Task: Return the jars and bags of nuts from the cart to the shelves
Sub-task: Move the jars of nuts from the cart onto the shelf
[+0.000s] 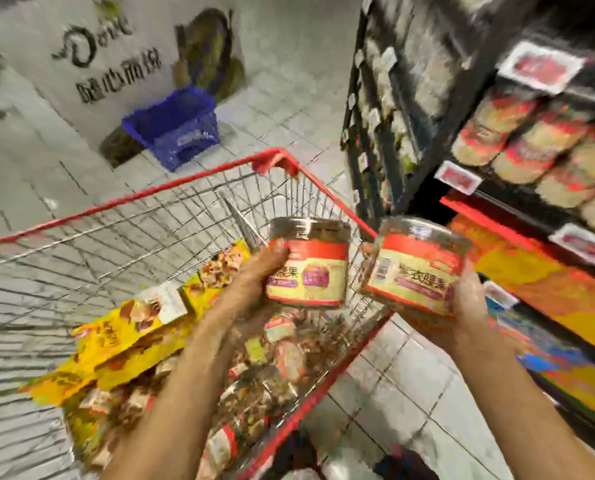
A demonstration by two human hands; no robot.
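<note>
1. Closest to the lens are your two bare forearms: the left forearm (171, 393) comes up from bottom centre and the right forearm (531, 393) from the bottom right.
2. Your left hand (258, 271) is wrapped around the side of a jar (310, 268) with a red and cream label and a dark lid. The thumb is on the front of the label. It's held pretty much upright over the cart, middle of the frame.
3. Your right hand (469, 299) cups a second jar (417, 268) of the same kind from below and from its right side. This one is tilted, with its top leaning to the upper right, and sits just right of the first. I can't tell if the two are touching.
4. The second jar hangs past the red rim of the cart (185, 181), over the tiled floor (410, 375) between the cart and the shelves (410, 109).
5. Down in the wire cart there are yellow bags (133, 341) piled on the left and a heap of more jars (285, 344) under your left wrist. It's too blurry to count them.
6. The shelves run up the right side, stacked with red and tan packs (517, 140) and white price tags (457, 181).
7. There's a blue basket (175, 126) on the floor at the upper left, by a wall with dark lettering (109, 60).
</note>
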